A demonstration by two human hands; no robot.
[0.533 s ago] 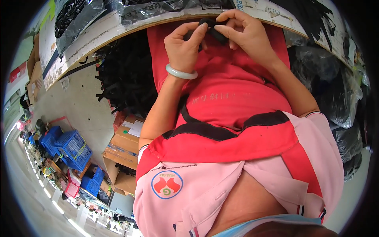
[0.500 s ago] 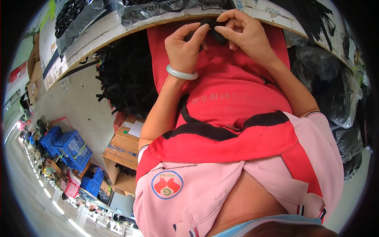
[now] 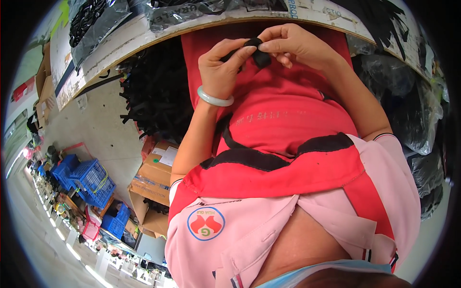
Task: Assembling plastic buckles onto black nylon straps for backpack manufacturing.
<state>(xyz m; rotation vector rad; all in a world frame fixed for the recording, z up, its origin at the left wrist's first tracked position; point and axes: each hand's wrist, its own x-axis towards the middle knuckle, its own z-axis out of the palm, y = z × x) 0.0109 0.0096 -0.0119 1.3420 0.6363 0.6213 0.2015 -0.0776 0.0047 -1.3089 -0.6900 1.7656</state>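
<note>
A short black fabric strap [image 3: 261, 58], looped over on itself, is held above my lap, just below the table's near edge. My left hand [image 3: 220, 67] pinches it between thumb and forefinger from the left; a pale bangle circles that wrist. From the right, the thumb and forefinger of my right hand [image 3: 293, 44] close on its upper end, the other fingers curled. Both fingertips nearly meet at the top of the loop. Behind the hands hangs my red apron [image 3: 278, 96]. Part of the strap is hidden inside my left hand.
The worn table edge [image 3: 144, 41] curves across the top. On it are a plastic bag of black pieces [image 3: 91, 24] and black straps [image 3: 374, 21]. Below lie a black strap heap [image 3: 153, 91], a cardboard box [image 3: 151, 180], blue crates [image 3: 91, 180] and dark plastic bags [image 3: 408, 105].
Both hands have come slightly down and toward me with the strap, away from the table edge. My right hand has turned flatter, its fingers lower on the strap.
</note>
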